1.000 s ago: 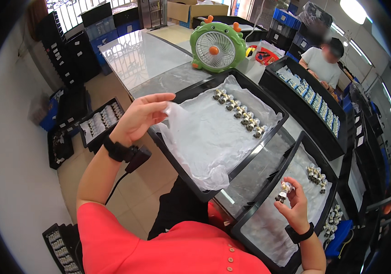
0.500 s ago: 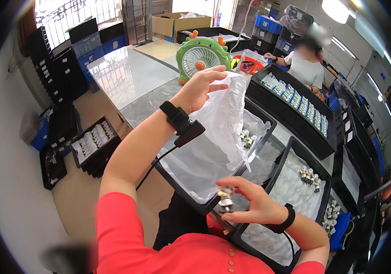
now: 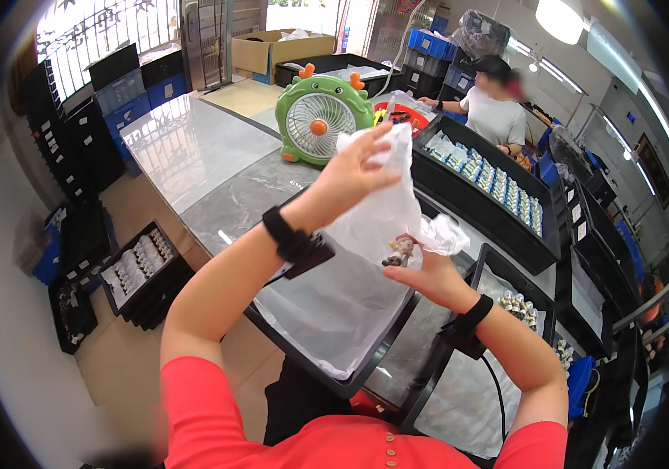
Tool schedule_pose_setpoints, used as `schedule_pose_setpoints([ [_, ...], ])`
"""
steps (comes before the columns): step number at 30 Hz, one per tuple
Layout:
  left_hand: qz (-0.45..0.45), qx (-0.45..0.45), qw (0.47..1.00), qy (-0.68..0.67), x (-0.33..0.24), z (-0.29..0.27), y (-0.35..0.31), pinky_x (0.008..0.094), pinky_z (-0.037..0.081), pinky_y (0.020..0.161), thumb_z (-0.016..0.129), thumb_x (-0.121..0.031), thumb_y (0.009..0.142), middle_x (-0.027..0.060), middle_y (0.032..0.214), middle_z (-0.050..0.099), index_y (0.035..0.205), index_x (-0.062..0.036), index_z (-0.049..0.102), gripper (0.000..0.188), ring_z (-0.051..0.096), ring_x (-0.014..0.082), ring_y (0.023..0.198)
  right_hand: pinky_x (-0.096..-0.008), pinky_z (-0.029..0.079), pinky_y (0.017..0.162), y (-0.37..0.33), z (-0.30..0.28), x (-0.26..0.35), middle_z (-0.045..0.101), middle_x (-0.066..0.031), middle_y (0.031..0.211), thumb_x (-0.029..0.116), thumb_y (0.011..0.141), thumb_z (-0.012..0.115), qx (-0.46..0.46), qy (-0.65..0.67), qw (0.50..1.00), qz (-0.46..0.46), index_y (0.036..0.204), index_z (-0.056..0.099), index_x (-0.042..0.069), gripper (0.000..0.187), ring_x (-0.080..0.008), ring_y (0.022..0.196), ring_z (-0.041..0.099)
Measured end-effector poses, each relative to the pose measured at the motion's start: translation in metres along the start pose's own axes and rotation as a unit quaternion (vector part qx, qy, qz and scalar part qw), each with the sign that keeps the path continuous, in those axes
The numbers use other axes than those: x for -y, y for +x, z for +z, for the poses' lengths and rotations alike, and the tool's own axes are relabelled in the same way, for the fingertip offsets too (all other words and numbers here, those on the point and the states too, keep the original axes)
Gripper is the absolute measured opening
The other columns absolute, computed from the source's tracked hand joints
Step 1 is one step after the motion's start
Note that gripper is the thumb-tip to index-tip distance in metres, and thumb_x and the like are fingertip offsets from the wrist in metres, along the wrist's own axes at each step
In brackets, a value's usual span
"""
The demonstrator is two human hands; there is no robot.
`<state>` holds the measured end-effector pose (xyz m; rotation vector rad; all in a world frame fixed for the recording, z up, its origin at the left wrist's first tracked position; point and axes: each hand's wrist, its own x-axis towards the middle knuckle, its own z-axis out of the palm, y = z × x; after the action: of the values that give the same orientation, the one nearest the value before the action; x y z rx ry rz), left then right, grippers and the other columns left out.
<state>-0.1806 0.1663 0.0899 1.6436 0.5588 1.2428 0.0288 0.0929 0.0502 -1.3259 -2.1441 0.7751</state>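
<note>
My left hand (image 3: 354,173) is raised near the fan, gripping the upper part of a thin white sheet (image 3: 377,215); the exact pinch is partly hidden. The sheet hangs over a black tray (image 3: 406,319) with a pale lining. Between the thumb and fingers of my right hand (image 3: 438,277) is a small painted figurine (image 3: 400,250), in front of the lifted sheet. Crumpled white sheet (image 3: 445,234) bunches just behind that hand. To the right, a second lined tray (image 3: 467,391) has several small figurines (image 3: 519,306) clustered inside, partly behind my right forearm.
A green animal-shaped fan (image 3: 320,117) stands on the grey table (image 3: 233,184). Beyond the trays is a long black crate (image 3: 499,213) with rows of figurines. A person in white (image 3: 495,109) works across from me. Stacked trays (image 3: 147,273) stand on the floor at left.
My right hand has moved up and away from me with the figurine, reaching the raised sheet. My left hand still holds the sheet up, slightly lower. The view has shifted a little.
</note>
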Motion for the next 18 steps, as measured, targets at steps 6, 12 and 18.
schedule_pose_setpoints([
  [6, -0.09, 0.062, 0.949, 0.295, 0.016, 0.015, -0.069, 0.0349, 0.049, 0.072, 0.064, -0.009, 0.076, 0.0137, 0.085, 0.057, 0.146, -0.0219, 0.027, 0.08, 0.059, 0.0248, 0.075, -0.0349, 0.043, 0.094, 0.003, -0.016, -0.02, 0.056, -0.021, 0.121, 0.038, 0.071, 0.078, -0.078, 0.063, 0.994, 0.046, 0.145, 0.016, 0.002, 0.103, -0.0315, 0.107, 0.058],
  [12, -0.189, 0.071, 0.878, 0.435, 0.009, -0.002, -0.077, 0.0393, 0.048, 0.072, 0.071, -0.015, 0.073, 0.0144, 0.08, 0.06, 0.149, -0.0159, 0.001, 0.103, 0.061, 0.033, 0.073, -0.0366, 0.041, 0.096, -0.006, -0.019, -0.037, 0.057, -0.0187, 0.12, 0.037, 0.071, 0.078, -0.068, 0.111, 0.989, 0.076, 0.146, 0.015, 0.003, 0.103, -0.0274, 0.111, 0.055],
  [18, -0.191, 0.117, 0.854, 0.469, 0.015, -0.017, -0.096, 0.0387, 0.048, 0.076, 0.074, -0.018, 0.073, 0.0152, 0.088, 0.06, 0.149, -0.0157, 0.011, 0.099, 0.061, 0.0324, 0.078, -0.0346, 0.039, 0.099, -0.026, -0.014, -0.025, 0.055, -0.0145, 0.124, 0.031, 0.072, 0.078, 0.036, 0.092, 0.994, 0.034, 0.138, 0.037, 0.003, 0.083, -0.0246, 0.113, 0.053],
])
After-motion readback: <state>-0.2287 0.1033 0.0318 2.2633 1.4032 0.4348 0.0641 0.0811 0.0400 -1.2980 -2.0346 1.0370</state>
